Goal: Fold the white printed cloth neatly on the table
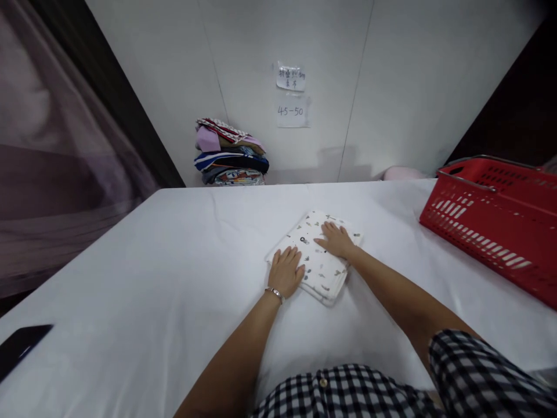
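A folded white cloth [315,249] with small printed motifs lies at a slant on the white-covered table [195,278]. My left hand [286,271], with a silver bracelet at the wrist, rests flat on its left corner, fingers stretched out. Across the cloth's right part my right hand [336,240] lies flat too, fingers spread a little. Both hands press from above and grip nothing. Several folded layers show along the cloth's near edge. What lies under the palms is hidden.
A red plastic basket [491,215] with metal handles stands at the right. Beyond the far edge is a stack of folded fabrics [230,154] against the wall. A dark flat object [21,345] lies at the left front. Two paper notes [293,110] hang on the wall.
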The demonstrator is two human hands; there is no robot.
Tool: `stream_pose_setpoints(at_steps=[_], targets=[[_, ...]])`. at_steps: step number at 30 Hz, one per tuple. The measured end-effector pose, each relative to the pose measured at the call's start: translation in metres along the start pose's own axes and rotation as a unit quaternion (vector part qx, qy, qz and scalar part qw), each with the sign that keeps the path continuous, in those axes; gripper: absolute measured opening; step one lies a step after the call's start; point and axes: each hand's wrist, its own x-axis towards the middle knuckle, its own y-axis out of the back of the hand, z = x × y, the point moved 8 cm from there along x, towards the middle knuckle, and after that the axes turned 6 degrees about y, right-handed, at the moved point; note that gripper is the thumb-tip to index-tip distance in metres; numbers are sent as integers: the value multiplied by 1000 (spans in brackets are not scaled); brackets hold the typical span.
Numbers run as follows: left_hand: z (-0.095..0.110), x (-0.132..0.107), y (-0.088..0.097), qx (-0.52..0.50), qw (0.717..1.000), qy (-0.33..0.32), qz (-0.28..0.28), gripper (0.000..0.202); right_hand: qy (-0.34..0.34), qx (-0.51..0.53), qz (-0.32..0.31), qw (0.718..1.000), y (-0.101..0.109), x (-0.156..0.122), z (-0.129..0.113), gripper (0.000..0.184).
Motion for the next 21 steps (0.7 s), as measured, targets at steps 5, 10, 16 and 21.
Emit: stream_pose_setpoints(at_steps=[5,10,16,21], targets=[[0,1,4,4,1000,0,10,41,-20,-9,8,1000,-3,-8,21,74],[14,4,9,-6,1000,19,-19,42,-13,-3,15,1000,-1,-8,11,72],[54,-9,-2,-6,998,-54,-38,58,1,-5,-10,1000,5,-7,18,69],[54,-14,-7,-3,998,-62,-27,55,-48,-19,3,999,10,-11,55,65]])
